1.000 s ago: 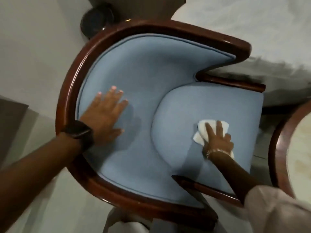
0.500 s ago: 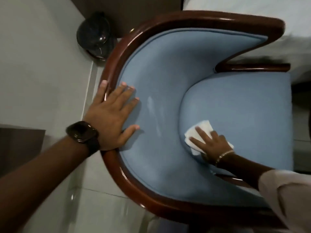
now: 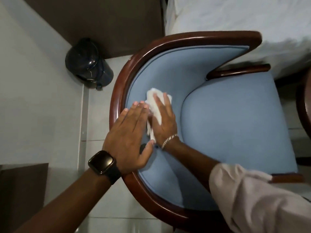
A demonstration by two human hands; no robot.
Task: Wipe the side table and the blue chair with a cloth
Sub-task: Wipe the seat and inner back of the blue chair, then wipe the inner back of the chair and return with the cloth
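While you've got both palms down on the backrest, here's how it reads, fingers first:

Right fingers: your right hand [image 3: 164, 118] lies spread flat on the white cloth [image 3: 154, 105], pinning it against the padding rather than pinching it. Nothing is really gripped, just pressed.

Left fingers: your left hand [image 3: 129, 137] is flat and open too, holding nothing, with its fingertips touching the cloth's left edge.

Why like that: my guess is the left hand steadies the chair so it doesn't shift under the rubbing, while a flat right palm puts more cloth on the fabric.

Cloth: crumpled and folded, poking out past your right fingertips on the far side, with a strip trailing between the two hands toward your wrist.

Blue chair [image 3: 235, 132]: it's right under you. Pale blue upholstery, a curved inner back on the left, the seat cushion to the right, and a glossy dark wood rim [image 3: 117, 98] wrapping around. The fabric looks smooth, and I can't spot any obvious marks.

Around it: black bin [image 3: 89, 63] on the floor far left, white bedding [image 3: 235, 15] far right.

Side table: probably that dark curved edge at the right border, but I can't tell.
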